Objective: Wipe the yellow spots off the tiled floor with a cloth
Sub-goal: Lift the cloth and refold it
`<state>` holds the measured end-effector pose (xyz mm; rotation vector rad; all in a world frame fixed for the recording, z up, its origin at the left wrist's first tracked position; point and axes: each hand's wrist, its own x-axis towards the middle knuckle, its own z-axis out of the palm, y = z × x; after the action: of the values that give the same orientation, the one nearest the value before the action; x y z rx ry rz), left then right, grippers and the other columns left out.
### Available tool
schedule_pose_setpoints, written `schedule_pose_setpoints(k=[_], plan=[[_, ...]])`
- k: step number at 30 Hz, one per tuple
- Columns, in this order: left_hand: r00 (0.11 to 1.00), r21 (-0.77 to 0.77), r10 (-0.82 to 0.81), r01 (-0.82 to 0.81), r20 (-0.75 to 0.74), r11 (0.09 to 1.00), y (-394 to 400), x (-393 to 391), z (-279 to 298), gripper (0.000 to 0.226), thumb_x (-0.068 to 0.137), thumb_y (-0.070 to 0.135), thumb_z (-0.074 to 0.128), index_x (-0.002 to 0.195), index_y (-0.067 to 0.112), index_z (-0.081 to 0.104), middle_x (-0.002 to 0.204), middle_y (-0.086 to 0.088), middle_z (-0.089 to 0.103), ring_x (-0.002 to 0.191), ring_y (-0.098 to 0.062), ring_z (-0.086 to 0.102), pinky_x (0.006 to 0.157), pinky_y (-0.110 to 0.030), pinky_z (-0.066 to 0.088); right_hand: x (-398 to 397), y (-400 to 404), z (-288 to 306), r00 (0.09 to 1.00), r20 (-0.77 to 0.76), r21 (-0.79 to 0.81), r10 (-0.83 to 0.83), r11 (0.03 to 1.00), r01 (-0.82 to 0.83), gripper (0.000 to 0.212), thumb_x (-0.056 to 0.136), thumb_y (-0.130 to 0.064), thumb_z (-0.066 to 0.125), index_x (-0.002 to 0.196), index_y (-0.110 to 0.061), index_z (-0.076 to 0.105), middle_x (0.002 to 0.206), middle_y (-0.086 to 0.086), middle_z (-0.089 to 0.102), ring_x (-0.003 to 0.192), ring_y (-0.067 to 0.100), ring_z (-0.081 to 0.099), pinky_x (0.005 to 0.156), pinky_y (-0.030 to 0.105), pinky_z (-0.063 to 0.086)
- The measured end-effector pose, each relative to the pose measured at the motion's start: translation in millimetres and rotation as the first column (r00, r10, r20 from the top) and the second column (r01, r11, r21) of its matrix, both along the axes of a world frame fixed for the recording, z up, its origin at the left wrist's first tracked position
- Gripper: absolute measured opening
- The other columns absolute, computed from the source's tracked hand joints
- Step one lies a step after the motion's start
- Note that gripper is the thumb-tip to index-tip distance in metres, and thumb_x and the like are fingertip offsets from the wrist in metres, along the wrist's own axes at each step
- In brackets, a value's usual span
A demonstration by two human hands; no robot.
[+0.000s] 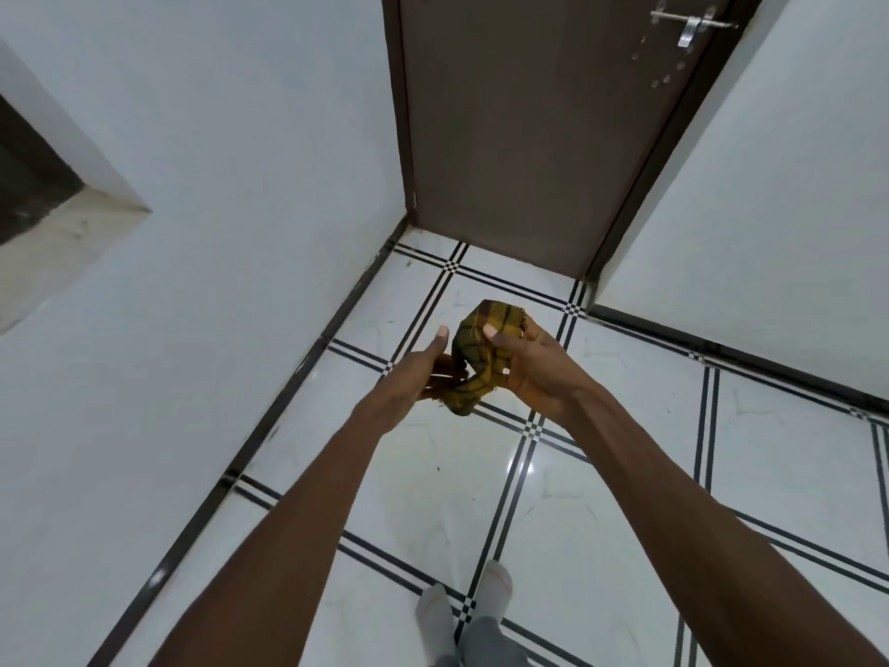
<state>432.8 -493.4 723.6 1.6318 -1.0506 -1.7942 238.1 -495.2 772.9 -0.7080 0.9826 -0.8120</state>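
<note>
A bunched yellow-brown checked cloth [481, 353] is held in the air between both hands, well above the white tiled floor [601, 498]. My right hand [534, 368] grips its right side with the thumb pressed on top. My left hand [413, 377] holds the cloth's lower left end, thumb pointing up. Faint yellowish marks [433, 479] show on the tile below the hands. The cloth's underside is hidden.
A closed brown door [529, 127] with a metal latch [692, 24] stands ahead. White walls run along the left [216, 233] and right. A recessed niche [43, 195] sits in the left wall. My grey-socked feet [462, 613] stand at the bottom.
</note>
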Motion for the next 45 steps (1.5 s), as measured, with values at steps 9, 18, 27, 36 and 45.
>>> schedule_pose_setpoints(k=[9, 18, 27, 36, 45], plan=[[0.926, -0.034, 0.266, -0.285, -0.268, 0.958, 0.4, 10.6, 15.1, 0.032, 0.104, 0.035, 0.061, 0.114, 0.006, 0.069, 0.116, -0.014, 0.075, 0.118, -0.029, 0.069, 0.109, -0.041, 0.054, -10.4, 1.1, 8.9, 0.993, -0.094, -0.045, -0.070, 0.997, 0.066, 0.024, 0.096, -0.009, 0.071, 0.120, -0.009, 0.068, 0.110, 0.011, 0.079, 0.102, 0.025, 0.076, 0.081, 0.031, 0.064], [0.949, -0.352, 0.314, -0.280, 0.042, 0.893, -7.8, 6.9, 25.5, 0.033, 0.097, 0.045, 0.069, 0.105, 0.014, 0.062, 0.114, -0.013, 0.075, 0.115, -0.027, 0.070, 0.110, -0.039, 0.052, -39.1, -7.1, 12.7, 0.831, -0.556, -0.176, 0.010, 0.976, -0.130, 0.053, 0.076, -0.013, 0.091, 0.120, -0.017, 0.062, 0.113, 0.004, 0.073, 0.110, 0.023, 0.071, 0.096, 0.042, 0.060], [0.956, -0.318, 0.288, -0.291, -0.056, 0.903, -11.7, 6.8, 38.2, 0.046, 0.088, 0.040, 0.081, 0.123, 0.018, 0.060, 0.110, -0.006, 0.077, 0.108, -0.019, 0.073, 0.107, -0.040, 0.056, -50.4, -16.3, 18.9, 0.620, -0.784, -0.223, 0.028, 0.919, -0.325, 0.071, 0.073, -0.016, 0.093, 0.136, -0.021, 0.061, 0.125, 0.007, 0.063, 0.117, 0.026, 0.061, 0.090, 0.036, 0.056], [0.963, -0.516, 0.060, 0.089, 0.264, 0.852, -17.0, -0.4, 47.8, 0.036, 0.087, 0.016, 0.084, 0.121, 0.012, 0.076, 0.109, -0.005, 0.075, 0.112, -0.024, 0.070, 0.102, -0.037, 0.057, -61.2, -22.3, 21.0, 0.362, -0.912, -0.350, -0.195, 0.831, -0.433, 0.042, 0.087, -0.002, 0.075, 0.128, -0.008, 0.072, 0.127, 0.012, 0.072, 0.117, 0.028, 0.067, 0.091, 0.028, 0.052], [0.965, -0.205, 0.250, -0.260, -0.077, 0.943, -15.7, -24.8, 50.8, 0.029, 0.088, 0.018, 0.083, 0.110, 0.010, 0.067, 0.114, -0.021, 0.075, 0.105, -0.029, 0.075, 0.091, -0.034, 0.063, -73.5, -24.1, 34.8, 0.399, -0.901, -0.355, -0.171, 0.821, -0.447, 0.039, 0.094, 0.001, 0.066, 0.133, -0.009, 0.069, 0.133, 0.010, 0.070, 0.121, 0.025, 0.064, 0.093, 0.024, 0.047]])
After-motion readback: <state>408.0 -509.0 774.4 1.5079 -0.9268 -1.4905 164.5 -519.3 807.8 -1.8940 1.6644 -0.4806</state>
